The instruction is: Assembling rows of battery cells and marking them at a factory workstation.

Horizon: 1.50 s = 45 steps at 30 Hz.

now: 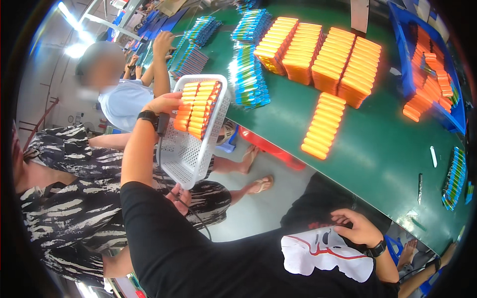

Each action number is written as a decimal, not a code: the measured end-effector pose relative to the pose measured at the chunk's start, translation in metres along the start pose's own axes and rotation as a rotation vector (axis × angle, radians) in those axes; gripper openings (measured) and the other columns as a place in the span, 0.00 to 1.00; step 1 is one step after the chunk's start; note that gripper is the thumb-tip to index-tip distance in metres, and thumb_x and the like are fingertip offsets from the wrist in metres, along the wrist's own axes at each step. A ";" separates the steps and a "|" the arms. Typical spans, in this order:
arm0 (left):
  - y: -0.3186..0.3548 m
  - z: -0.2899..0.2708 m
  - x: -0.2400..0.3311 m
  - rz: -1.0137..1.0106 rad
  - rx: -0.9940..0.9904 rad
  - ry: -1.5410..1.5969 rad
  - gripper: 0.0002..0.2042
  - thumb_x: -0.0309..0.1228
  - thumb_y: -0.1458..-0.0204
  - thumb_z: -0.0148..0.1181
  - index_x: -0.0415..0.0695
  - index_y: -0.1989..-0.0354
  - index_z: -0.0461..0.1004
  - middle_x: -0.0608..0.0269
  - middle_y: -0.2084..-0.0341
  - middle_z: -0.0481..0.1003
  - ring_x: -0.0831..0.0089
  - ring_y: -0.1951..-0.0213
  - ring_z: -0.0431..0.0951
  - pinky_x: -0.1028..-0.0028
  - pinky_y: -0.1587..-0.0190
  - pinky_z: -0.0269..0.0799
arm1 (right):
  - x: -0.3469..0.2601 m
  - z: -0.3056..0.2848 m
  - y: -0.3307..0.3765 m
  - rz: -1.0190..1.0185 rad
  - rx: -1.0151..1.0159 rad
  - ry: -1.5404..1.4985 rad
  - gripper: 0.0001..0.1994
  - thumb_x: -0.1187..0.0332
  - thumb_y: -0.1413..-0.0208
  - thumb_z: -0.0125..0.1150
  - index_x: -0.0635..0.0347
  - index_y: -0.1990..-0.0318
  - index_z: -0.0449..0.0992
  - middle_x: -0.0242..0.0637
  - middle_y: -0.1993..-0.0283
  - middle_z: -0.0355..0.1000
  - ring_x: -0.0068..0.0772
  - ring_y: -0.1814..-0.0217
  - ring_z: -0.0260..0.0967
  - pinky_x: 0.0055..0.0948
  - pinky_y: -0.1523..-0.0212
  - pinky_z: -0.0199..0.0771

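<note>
While gripping the near rim of a white perforated basket (191, 149), the left hand (164, 103) is closing its fingers over the edge, beside the orange cells (198, 108) lying in rows inside. The basket is hanging tilted off the green bench (377, 149), and another person's hand (180, 197) is partly hiding beneath its lower corner. The right hand (355, 227) is resting loosely curled against the black shirt, empty, its fingertips hard to make out.
</note>
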<state>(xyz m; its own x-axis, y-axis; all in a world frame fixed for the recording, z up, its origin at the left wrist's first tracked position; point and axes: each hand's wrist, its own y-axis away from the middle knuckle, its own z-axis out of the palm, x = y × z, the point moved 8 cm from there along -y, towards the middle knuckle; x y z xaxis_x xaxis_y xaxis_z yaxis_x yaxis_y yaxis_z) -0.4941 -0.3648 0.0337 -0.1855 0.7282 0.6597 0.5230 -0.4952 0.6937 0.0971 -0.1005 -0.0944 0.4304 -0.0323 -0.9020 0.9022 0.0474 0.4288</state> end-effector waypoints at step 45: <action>-0.010 0.476 0.142 0.693 0.298 0.286 0.35 0.32 0.41 0.59 0.31 0.29 0.50 0.42 0.34 0.62 0.57 0.33 0.64 0.65 0.33 0.61 | -0.155 -0.236 -0.113 -0.270 0.553 -0.700 0.26 0.42 0.32 0.48 0.53 0.40 0.72 0.38 0.43 0.75 0.36 0.41 0.69 0.42 0.37 0.62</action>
<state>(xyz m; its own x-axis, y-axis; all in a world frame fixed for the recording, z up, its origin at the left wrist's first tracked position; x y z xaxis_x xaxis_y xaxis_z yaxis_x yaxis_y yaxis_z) -0.1296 -0.0303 -0.0171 0.0779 0.1323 0.9881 0.7896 -0.6134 0.0198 -0.0784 0.1345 -0.0143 -0.0387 -0.5765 -0.8162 0.7824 -0.5256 0.3342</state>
